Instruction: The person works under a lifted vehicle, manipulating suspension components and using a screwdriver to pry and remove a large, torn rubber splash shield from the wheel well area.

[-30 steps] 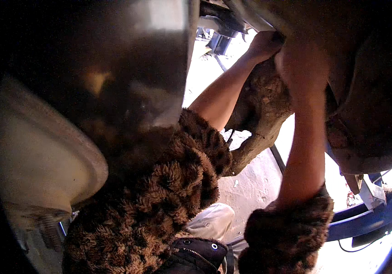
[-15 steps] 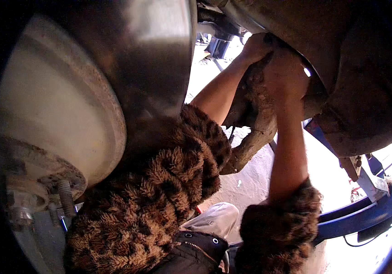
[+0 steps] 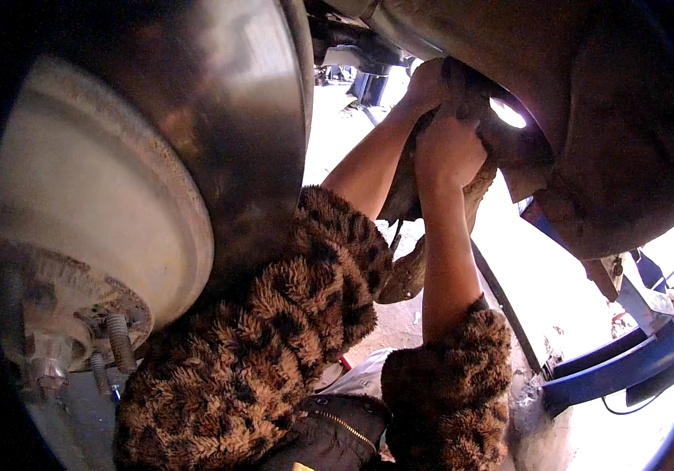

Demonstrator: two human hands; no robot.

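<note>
My left hand (image 3: 431,82) is raised beneath a dark curved metal panel (image 3: 494,39), its closed fingers against a dirty brown metal part (image 3: 482,204); what they hold is hidden. Just below and right of it, my right hand (image 3: 448,149) is curled closed at the upper end of that part, on something I cannot make out. A small bright gap shows beside it. Both forearms rise from furry brown sleeves, the left along the edge of a large shiny dark disc (image 3: 247,157).
A rusty-rimmed hub (image 3: 93,188) with threaded studs (image 3: 119,341) fills the left side. A dark housing (image 3: 628,173) hangs at right above a blue curved metal frame (image 3: 612,369) and a cable. Pale ground and my trouser leg show below.
My right hand and forearm have shifted left, and my left hand slightly left and down. The view has shifted, showing more of the hub and studs and a wider gap under the panel.
</note>
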